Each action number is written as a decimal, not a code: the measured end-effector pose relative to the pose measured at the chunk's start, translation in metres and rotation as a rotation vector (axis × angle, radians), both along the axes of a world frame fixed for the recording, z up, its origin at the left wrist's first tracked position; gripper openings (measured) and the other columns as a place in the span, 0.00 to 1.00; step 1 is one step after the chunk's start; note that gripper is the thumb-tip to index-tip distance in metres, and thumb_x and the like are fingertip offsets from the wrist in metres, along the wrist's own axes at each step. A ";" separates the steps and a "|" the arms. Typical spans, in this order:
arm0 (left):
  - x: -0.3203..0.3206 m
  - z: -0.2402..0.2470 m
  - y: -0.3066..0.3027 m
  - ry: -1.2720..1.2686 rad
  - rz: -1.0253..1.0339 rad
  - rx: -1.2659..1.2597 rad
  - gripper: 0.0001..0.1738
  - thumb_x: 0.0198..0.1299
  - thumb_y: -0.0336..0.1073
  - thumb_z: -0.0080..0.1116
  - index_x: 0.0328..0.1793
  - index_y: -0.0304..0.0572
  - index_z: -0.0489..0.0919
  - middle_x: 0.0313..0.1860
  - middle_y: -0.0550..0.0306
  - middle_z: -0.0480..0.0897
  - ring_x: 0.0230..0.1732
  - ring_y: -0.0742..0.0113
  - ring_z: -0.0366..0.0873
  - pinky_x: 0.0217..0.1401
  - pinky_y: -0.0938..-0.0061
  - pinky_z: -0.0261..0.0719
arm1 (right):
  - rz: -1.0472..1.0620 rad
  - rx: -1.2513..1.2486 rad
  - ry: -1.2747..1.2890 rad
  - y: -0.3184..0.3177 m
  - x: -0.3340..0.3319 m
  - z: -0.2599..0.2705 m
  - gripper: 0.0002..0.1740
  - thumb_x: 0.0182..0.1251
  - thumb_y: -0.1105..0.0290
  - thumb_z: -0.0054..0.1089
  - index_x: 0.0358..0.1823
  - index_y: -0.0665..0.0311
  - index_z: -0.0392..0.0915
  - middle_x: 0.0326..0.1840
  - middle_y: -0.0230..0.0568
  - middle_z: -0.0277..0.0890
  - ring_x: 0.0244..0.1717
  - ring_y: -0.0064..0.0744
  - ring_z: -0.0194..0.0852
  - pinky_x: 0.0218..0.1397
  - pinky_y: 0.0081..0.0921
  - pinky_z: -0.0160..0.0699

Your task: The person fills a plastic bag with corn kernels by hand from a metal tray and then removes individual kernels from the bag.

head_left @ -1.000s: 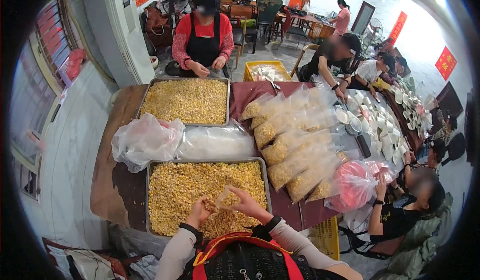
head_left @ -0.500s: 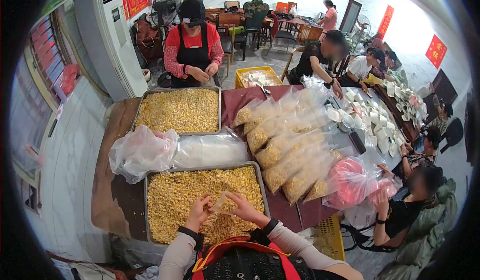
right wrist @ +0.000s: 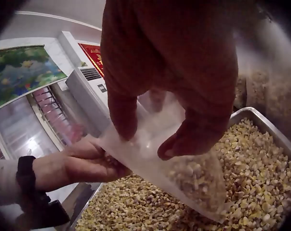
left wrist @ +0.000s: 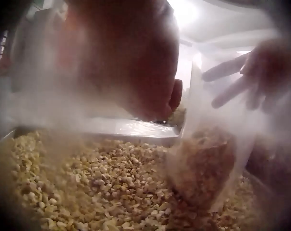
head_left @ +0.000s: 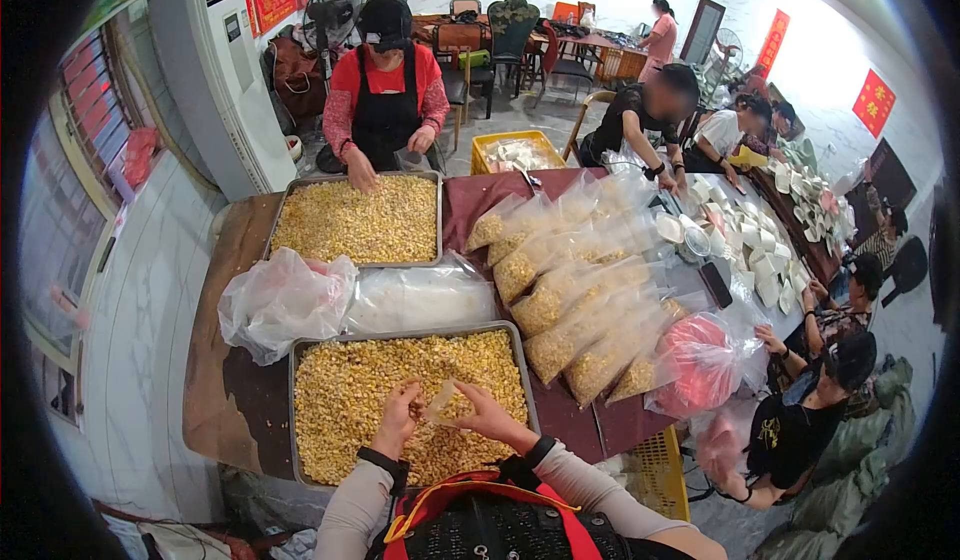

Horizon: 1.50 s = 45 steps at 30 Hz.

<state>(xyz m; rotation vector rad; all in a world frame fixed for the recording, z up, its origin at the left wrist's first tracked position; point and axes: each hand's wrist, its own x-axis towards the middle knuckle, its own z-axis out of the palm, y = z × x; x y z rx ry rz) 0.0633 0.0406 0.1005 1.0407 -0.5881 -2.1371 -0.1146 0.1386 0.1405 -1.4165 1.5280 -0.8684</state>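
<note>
A clear plastic bag (right wrist: 184,180), partly filled with yellow and pale kernels, hangs tilted over the near metal tray (head_left: 522,360). My right hand (head_left: 488,415) holds this bag near its mouth, thumb and fingers spread apart against the film. Beside the mouth, my left hand (head_left: 400,418) has its fingers bent, and a few kernels show at its fingertips in the right wrist view. The same bag (left wrist: 203,163) stands low over loose kernels (left wrist: 116,183) in the left wrist view, with fingers of my right hand (left wrist: 265,77) seen through the film.
Filled bags (head_left: 560,310) lie in rows right of the tray. Flat plastic bags (head_left: 420,295) and a crumpled bag (head_left: 285,305) lie behind it. A person (head_left: 385,110) works at a second kernel tray (head_left: 439,230). White containers (head_left: 765,250) and seated people are at right.
The head view has shifted slightly. Across the table, the person's hand has moved down into the far tray. At right, a seated person has lowered a pink bag. My hands stay at the bag.
</note>
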 end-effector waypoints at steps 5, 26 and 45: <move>0.001 -0.001 -0.001 -0.087 -0.052 -0.076 0.12 0.60 0.29 0.51 0.50 0.40 0.70 0.24 0.62 0.71 0.20 0.74 0.65 0.22 0.79 0.65 | 0.008 -0.004 0.006 -0.002 -0.001 -0.003 0.45 0.46 0.66 0.65 0.67 0.62 0.53 0.64 0.54 0.56 0.66 0.49 0.49 0.67 0.34 0.52; 0.014 -0.002 0.007 0.017 -0.020 0.059 0.11 0.61 0.37 0.52 0.47 0.42 0.73 0.25 0.66 0.71 0.21 0.78 0.66 0.20 0.81 0.64 | -0.002 0.034 -0.022 -0.002 0.001 -0.003 0.45 0.45 0.68 0.68 0.67 0.61 0.55 0.62 0.52 0.57 0.64 0.46 0.54 0.66 0.31 0.53; 0.023 -0.017 0.022 -0.165 -0.012 0.098 0.11 0.59 0.36 0.54 0.47 0.48 0.71 0.28 0.61 0.74 0.26 0.74 0.68 0.25 0.77 0.67 | -0.025 0.064 -0.091 0.005 0.005 0.003 0.42 0.47 0.70 0.65 0.66 0.61 0.56 0.63 0.51 0.56 0.65 0.44 0.52 0.66 0.30 0.52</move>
